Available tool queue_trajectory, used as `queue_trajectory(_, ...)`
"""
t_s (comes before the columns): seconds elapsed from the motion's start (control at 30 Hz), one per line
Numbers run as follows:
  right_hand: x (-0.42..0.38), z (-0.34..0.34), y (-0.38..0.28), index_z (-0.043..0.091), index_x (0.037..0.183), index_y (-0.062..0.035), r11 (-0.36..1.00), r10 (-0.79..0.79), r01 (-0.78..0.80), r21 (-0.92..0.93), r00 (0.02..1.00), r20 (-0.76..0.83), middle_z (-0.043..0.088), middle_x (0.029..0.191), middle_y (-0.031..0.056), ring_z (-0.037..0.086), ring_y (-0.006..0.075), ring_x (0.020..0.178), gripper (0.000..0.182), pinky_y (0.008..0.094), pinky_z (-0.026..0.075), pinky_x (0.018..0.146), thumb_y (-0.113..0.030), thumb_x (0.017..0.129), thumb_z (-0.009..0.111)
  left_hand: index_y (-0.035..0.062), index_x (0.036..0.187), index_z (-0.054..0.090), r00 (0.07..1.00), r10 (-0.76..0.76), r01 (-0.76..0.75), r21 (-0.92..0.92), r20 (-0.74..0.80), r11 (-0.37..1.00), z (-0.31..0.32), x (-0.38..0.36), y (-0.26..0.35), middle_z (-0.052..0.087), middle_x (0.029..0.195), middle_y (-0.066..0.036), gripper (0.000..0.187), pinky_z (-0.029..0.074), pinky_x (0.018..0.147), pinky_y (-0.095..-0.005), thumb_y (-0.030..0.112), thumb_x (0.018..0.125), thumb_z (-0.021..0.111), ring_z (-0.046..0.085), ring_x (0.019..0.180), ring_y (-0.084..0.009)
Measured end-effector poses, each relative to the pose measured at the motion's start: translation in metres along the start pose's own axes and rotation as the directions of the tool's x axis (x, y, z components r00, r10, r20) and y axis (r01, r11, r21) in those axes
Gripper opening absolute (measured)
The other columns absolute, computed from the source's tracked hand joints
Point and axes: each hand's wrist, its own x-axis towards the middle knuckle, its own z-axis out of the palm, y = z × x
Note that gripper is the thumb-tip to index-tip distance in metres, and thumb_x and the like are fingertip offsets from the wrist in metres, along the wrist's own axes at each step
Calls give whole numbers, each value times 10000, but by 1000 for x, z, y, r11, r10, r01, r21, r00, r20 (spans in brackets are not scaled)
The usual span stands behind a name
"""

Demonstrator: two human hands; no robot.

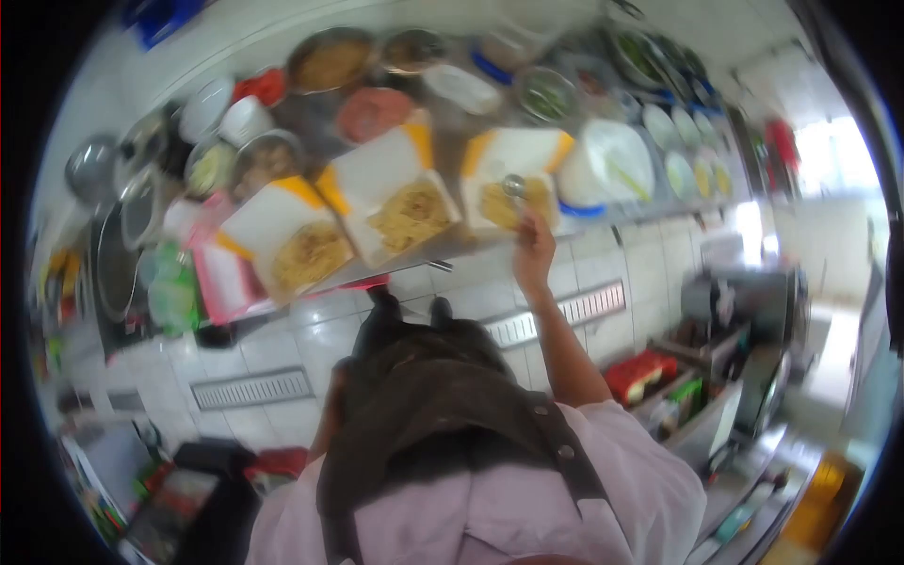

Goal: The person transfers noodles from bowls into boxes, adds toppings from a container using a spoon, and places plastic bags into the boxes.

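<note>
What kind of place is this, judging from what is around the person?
Probably a food stall or small restaurant kitchen. Three open takeaway boxes with noodles sit on the counter, many bowls of ingredients stand behind them, and the right hand holds a spoon over one box.

My three takeaway boxes (391,193) were white with orange-yellow corners, each filled with golden-yellow noodles (411,213). The spoon (514,185) in my right hand (533,250) was shiny silver. My shirt (603,499) was pale pink under a dark brown apron (443,405). The floor tiles (282,339) were white with grey grout, and a red crate (640,373) sat off to the side.
</note>
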Motion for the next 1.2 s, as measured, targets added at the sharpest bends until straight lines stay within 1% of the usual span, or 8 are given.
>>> queue_trajectory(0.37, 227, 256, -125, 587, 1208, -1, 927, 81, -277, 252, 805, 588, 682, 1043, 143, 644, 182, 901, 356, 326, 495, 801, -107, 868, 573, -33, 1032, 621, 729, -296, 35, -397, -617, 917, -85, -6, 185, 642, 769, -95, 182, 492, 622, -266, 64, 919, 516, 604, 686, -128)
queue_trajectory(0.43, 237, 269, -135, 574, 1204, 17, 918, -251, 370, -146, 824, 509, 679, 1067, 115, 638, 186, 949, 347, 329, 488, 836, -101, 878, 572, -12, 1007, 638, 678, -291, 98, -310, -675, 946, -114, 6, 229, 654, 784, -86, 161, 487, 624, -271, 95, 906, 572, 596, 679, -110)
queue_trajectory(0.5, 212, 236, -182, 585, 1171, 11, 942, -331, 308, 135, 778, 534, 676, 996, 93, 629, 151, 866, 301, 295, 495, 777, -100, 892, 567, 1, 1003, 645, 740, -200, 14, -284, -642, 959, -148, 20, 288, 661, 791, -87, 152, 489, 628, -275, 97, 898, 592, 604, 679, -120)
queue_trajectory(0.63, 152, 161, -176, 605, 1036, -36, 935, -27, -341, 95, 200, 979, 632, 831, 68, 609, 133, 765, 180, 291, 490, 709, -148, 902, 564, 50, 1044, 650, 878, 57, -165, -190, -476, 968, -185, 80, 371, 673, 819, -110, 181, 507, 663, -317, 128, 885, 617, 650, 715, -209)
queue_trajectory(0.7, 111, 134, -153, 601, 980, -42, 958, 282, 25, -285, 86, 956, 643, 821, 97, 638, 215, 759, 139, 356, 499, 701, -116, 874, 550, 77, 1094, 637, 974, 83, -83, 11, -212, 997, -197, 113, 402, 674, 841, -145, 250, 515, 715, -389, 200, 879, 608, 659, 785, -304)
queue_trajectory(0.77, 54, 110, -82, 588, 1002, -56, 797, 381, 386, -464, 275, 883, 648, 838, 160, 642, 340, 815, 177, 444, 495, 735, -107, 839, 540, 87, 1113, 630, 965, 164, -140, 128, -205, 982, -189, 143, 400, 673, 852, -149, 281, 509, 735, -415, 225, 870, 600, 652, 806, -325)
queue_trajectory(0.9, -18, 97, -52, 530, 1117, -75, 955, 175, 101, -278, 566, 805, 633, 984, 197, 598, 394, 951, 294, 489, 471, 803, -153, 834, 550, 92, 1100, 627, 997, 44, -26, 280, -58, 960, -179, 179, 409, 670, 892, -154, 297, 498, 760, -464, 253, 854, 587, 645, 839, -352)
queue_trajectory(1.2, -15, 84, -40, 587, 1074, -58, 963, 249, -15, -268, 423, 871, 649, 989, 153, 614, 353, 946, 249, 452, 485, 812, -216, 882, 576, 39, 804, 605, 969, 88, 43, 511, -229, 859, -130, 195, 406, 631, 836, -167, 107, 489, 723, -463, 133, 754, 614, 620, 818, -359)
